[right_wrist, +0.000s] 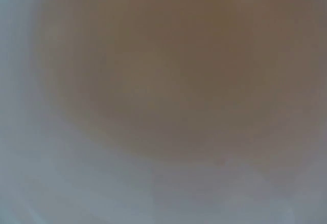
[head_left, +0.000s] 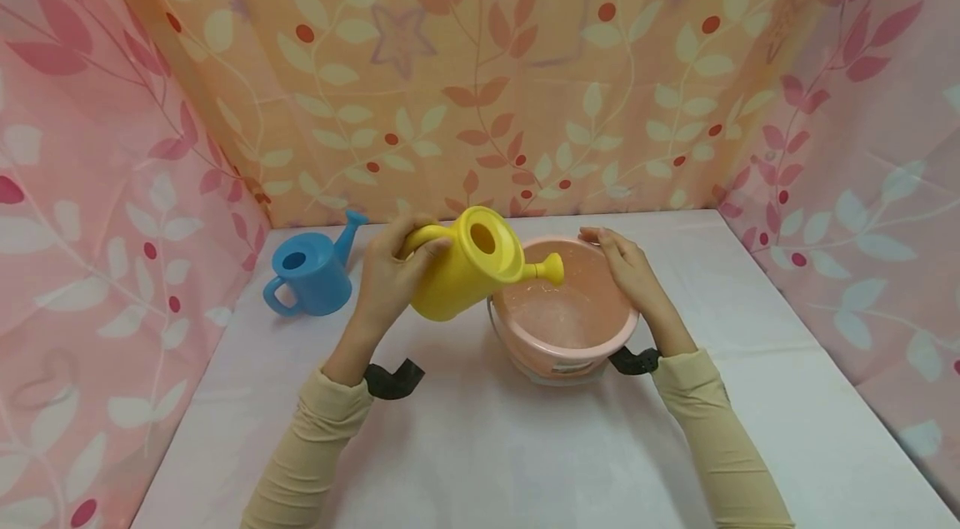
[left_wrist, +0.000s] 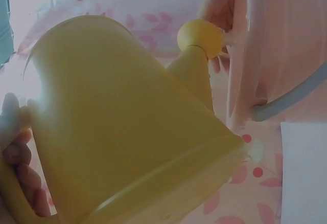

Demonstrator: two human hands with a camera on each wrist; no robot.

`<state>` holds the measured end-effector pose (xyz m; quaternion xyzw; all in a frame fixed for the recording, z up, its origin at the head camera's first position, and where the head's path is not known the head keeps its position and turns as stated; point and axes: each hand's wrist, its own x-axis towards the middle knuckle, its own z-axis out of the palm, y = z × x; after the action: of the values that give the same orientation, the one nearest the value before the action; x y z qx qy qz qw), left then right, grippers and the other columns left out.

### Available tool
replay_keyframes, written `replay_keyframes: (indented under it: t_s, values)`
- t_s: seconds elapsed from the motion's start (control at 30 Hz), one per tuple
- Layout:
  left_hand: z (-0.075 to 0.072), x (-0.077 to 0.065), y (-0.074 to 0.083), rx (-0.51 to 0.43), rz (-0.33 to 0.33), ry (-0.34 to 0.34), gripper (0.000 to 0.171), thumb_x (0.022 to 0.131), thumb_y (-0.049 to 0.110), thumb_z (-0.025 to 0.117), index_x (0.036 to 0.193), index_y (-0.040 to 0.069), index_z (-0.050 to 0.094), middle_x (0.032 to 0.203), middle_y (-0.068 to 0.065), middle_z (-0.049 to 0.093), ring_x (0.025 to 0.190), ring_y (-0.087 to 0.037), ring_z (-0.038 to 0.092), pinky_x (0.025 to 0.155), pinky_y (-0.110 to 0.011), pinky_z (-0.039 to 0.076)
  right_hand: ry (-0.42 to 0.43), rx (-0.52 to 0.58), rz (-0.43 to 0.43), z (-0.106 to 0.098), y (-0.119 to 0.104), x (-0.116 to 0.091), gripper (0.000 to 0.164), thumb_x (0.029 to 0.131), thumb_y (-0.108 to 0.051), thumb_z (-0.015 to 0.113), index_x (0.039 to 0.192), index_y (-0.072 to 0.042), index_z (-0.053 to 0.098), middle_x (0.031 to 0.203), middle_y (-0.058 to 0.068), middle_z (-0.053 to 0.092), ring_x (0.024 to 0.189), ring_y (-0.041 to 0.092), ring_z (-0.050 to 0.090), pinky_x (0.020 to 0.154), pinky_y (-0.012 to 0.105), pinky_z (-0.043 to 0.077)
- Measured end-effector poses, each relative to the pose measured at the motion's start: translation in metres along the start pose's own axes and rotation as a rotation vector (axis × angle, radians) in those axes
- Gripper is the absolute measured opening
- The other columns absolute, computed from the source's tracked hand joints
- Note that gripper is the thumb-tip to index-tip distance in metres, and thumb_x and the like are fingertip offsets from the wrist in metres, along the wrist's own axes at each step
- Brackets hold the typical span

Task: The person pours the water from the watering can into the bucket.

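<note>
My left hand (head_left: 392, 272) grips the handle of a yellow watering can (head_left: 450, 283), fingers curled round it. The can is tilted to the right, and its yellow spout (head_left: 551, 269) reaches over the opening of a pink bucket (head_left: 525, 350). Inside the bucket, bright glints show near the bottom. Against the bucket's right far rim rests my right hand (head_left: 628, 264), its fingers extended along the edge. In the left wrist view the watering can (left_wrist: 122, 116) fills the middle, beside the bucket wall and its grey handle (left_wrist: 296, 93). The right wrist view is a blur.
A blue watering can (head_left: 318, 275) stands upright at the left back of the white-covered table (head_left: 487, 462). Patterned cloth (head_left: 480, 79) hangs behind the table, with pink leafy cloth on both sides. Black camera mounts (head_left: 393, 380) stick out from the wrists.
</note>
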<state>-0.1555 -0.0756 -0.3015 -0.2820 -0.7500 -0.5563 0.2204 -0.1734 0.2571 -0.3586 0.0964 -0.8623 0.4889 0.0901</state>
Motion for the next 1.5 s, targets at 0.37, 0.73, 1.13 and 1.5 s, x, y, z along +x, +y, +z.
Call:
replay_keyframes:
  t_s: [0.37, 0.73, 1.13, 1.5]
  values:
    - [0.006, -0.005, -0.005, -0.03, 0.021, 0.055, 0.02, 0.083, 0.013, 0.068, 0.1, 0.005, 0.063, 0.093, -0.007, 0.064, 0.084, -0.014, 0.055, 0.078, -0.023, 0.048, 0.021, -0.012, 0.01, 0.001, 0.015, 0.005, 0.053, 0.101, -0.042, 0.029, 0.129, -0.004, 0.053, 0.127, 0.016, 0.056, 0.124, 0.031, 0.046, 0.105, 0.049, 0.031]
    - [0.01, -0.009, -0.008, -0.068, 0.06, 0.098, 0.019, 0.081, 0.005, 0.068, 0.099, 0.001, 0.063, 0.092, -0.01, 0.062, 0.085, -0.015, 0.055, 0.079, -0.023, 0.047, 0.016, -0.006, 0.002, 0.002, 0.016, 0.005, 0.051, 0.101, -0.041, 0.029, 0.129, -0.004, 0.053, 0.126, 0.018, 0.056, 0.123, 0.032, 0.046, 0.104, 0.05, 0.031]
    - [0.012, -0.011, -0.009, -0.067, 0.078, 0.117, 0.02, 0.08, 0.006, 0.069, 0.099, 0.0, 0.063, 0.093, -0.011, 0.062, 0.085, -0.015, 0.056, 0.078, -0.022, 0.048, 0.016, 0.014, 0.007, 0.001, 0.014, 0.003, 0.052, 0.101, -0.042, 0.029, 0.129, -0.006, 0.053, 0.126, 0.016, 0.057, 0.124, 0.029, 0.046, 0.103, 0.048, 0.033]
    - [0.014, -0.013, -0.008, -0.064, 0.007, 0.091, 0.02, 0.079, -0.001, 0.068, 0.098, -0.002, 0.062, 0.092, -0.014, 0.061, 0.085, -0.016, 0.053, 0.078, -0.021, 0.046, 0.021, 0.016, 0.005, 0.001, 0.016, 0.004, 0.052, 0.1, -0.043, 0.03, 0.129, -0.006, 0.053, 0.126, 0.016, 0.057, 0.123, 0.029, 0.047, 0.103, 0.048, 0.033]
